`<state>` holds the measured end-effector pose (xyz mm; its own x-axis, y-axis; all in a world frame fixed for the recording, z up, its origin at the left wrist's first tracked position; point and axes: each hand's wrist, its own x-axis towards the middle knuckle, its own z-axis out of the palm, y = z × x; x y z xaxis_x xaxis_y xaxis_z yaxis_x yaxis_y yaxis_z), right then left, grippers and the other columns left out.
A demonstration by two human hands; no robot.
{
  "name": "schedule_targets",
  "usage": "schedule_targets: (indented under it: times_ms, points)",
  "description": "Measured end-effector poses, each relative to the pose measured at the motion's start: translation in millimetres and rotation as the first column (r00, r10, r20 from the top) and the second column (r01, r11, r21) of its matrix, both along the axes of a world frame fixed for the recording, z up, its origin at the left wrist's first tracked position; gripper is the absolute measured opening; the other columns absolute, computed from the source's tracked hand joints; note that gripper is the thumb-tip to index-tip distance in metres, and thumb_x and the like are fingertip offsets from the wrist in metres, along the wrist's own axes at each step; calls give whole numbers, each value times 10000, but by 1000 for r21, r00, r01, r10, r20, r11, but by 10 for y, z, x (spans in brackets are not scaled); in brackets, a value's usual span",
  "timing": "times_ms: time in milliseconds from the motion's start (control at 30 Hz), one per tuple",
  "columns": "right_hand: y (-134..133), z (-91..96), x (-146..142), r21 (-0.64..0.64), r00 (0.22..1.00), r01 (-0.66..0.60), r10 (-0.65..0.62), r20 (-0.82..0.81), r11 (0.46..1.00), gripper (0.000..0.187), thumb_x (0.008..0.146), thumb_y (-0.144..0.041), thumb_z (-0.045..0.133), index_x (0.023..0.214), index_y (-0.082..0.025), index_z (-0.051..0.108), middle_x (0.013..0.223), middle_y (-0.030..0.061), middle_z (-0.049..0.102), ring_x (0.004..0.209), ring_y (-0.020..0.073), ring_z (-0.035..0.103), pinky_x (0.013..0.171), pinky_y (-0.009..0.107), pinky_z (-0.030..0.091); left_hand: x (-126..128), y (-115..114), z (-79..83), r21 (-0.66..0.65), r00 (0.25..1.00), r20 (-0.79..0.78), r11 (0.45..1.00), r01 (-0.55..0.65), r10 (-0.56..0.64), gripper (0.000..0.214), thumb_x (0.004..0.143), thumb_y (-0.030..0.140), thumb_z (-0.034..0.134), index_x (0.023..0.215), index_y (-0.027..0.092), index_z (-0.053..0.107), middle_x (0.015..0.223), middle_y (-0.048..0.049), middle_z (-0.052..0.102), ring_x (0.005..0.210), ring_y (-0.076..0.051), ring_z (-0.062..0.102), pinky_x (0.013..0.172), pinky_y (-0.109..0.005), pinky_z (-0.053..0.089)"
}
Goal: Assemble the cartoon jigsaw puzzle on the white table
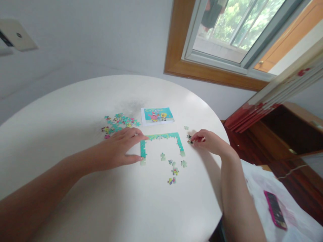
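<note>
A partly joined jigsaw border in teal and pale green lies on the table, with its top, left and right sides in place. My left hand rests at the left side of that border. Its thumb and forefinger are spread apart and touch the edge pieces. To the right of the border, my right hand has its fingertips pinched on a small puzzle piece at the tabletop. Several loose pieces, among them a pale green one, lie inside and below the border.
A heap of loose puzzle pieces sits beyond my left hand. Behind the border lies a printed reference picture with cartoon figures. The round white table curves near a window. A pink-edged phone lies on white cloth at right.
</note>
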<state>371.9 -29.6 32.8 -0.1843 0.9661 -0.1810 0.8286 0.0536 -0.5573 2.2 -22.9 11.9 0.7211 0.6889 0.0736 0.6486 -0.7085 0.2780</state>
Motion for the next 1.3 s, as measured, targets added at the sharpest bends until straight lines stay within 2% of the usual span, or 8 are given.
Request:
schedule_targets:
  times_ms: [267, 533, 733, 833, 967, 1033, 1133, 1300]
  points:
    - [-3, 4, -8, -31, 999, 23, -22, 33, 999, 110, 720, -205, 643, 803, -184, 712, 804, 39, 693, 742, 176, 614, 694, 274, 472, 2, 3, 0, 5, 999, 43, 1000, -13, 12, 519, 848, 488, 584, 1303, 243, 542, 1295, -88, 543, 1238, -294, 476, 1083, -384, 343]
    - [-29, 34, -14, -79, 999, 32, -35, -30, 996, 84, 712, -231, 660, 782, -191, 684, 751, 15, 689, 687, 157, 605, 645, 266, 461, -15, 11, -17, 9, 1000, 27, 1000, -6, 6, 515, 857, 477, 586, 1309, 236, 536, 1300, -92, 533, 1244, -291, 470, 1085, -381, 343]
    - [-49, 18, 74, -134, 974, 43, -72, -216, 990, 122, 695, -269, 689, 782, -192, 653, 740, 13, 686, 693, 160, 617, 636, 261, 471, -8, 3, -24, 7, 999, 35, 1000, -7, 7, 514, 851, 482, 592, 1303, 240, 543, 1305, -87, 531, 1245, -286, 474, 1083, -368, 344]
    - [-130, 37, 47, -117, 942, 44, -80, -326, 992, 126, 714, -287, 674, 790, -195, 634, 757, 12, 680, 717, 160, 625, 660, 266, 485, -6, 4, -9, -12, 999, 42, 1000, -9, 10, 492, 863, 472, 585, 1294, 238, 546, 1318, -87, 520, 1259, -279, 466, 1082, -365, 348]
    - [-294, 116, -89, -18, 916, -26, 16, -401, 1000, 120, 757, -303, 670, 793, -190, 650, 800, 17, 687, 760, 152, 619, 740, 280, 483, -47, 36, 65, -5, 998, 57, 1000, -6, 6, 460, 895, 449, 558, 1299, 230, 533, 1303, -90, 524, 1266, -266, 453, 1099, -384, 333]
    - [-367, 141, -159, 21, 891, -60, 63, -449, 998, 135, 769, -317, 685, 776, -186, 654, 799, 18, 679, 760, 146, 606, 742, 277, 475, -44, 41, 145, 38, 996, 78, 998, -44, 41, 440, 895, 455, 554, 1273, 229, 555, 1278, -88, 540, 1248, -274, 461, 1090, -406, 337]
    - [-433, 114, -246, 2, 827, -87, 73, -557, 996, 190, 754, -355, 723, 774, -180, 653, 790, 22, 667, 741, 143, 601, 727, 281, 482, 82, -18, 295, 89, 986, 139, 990, -108, 95, 345, 908, 427, 533, 1182, 238, 623, 1208, -73, 576, 1173, -269, 505, 1043, -408, 365]
    - [-466, -28, -375, -12, 726, -97, 63, -684, 995, 251, 716, -396, 769, 764, -181, 650, 745, 17, 643, 716, 143, 602, 719, 289, 496, 602, -271, 444, -15, 969, 242, 999, -47, 49, 259, 944, 367, 498, 1027, 223, 697, 990, -59, 628, 987, -216, 566, 925, -358, 425]
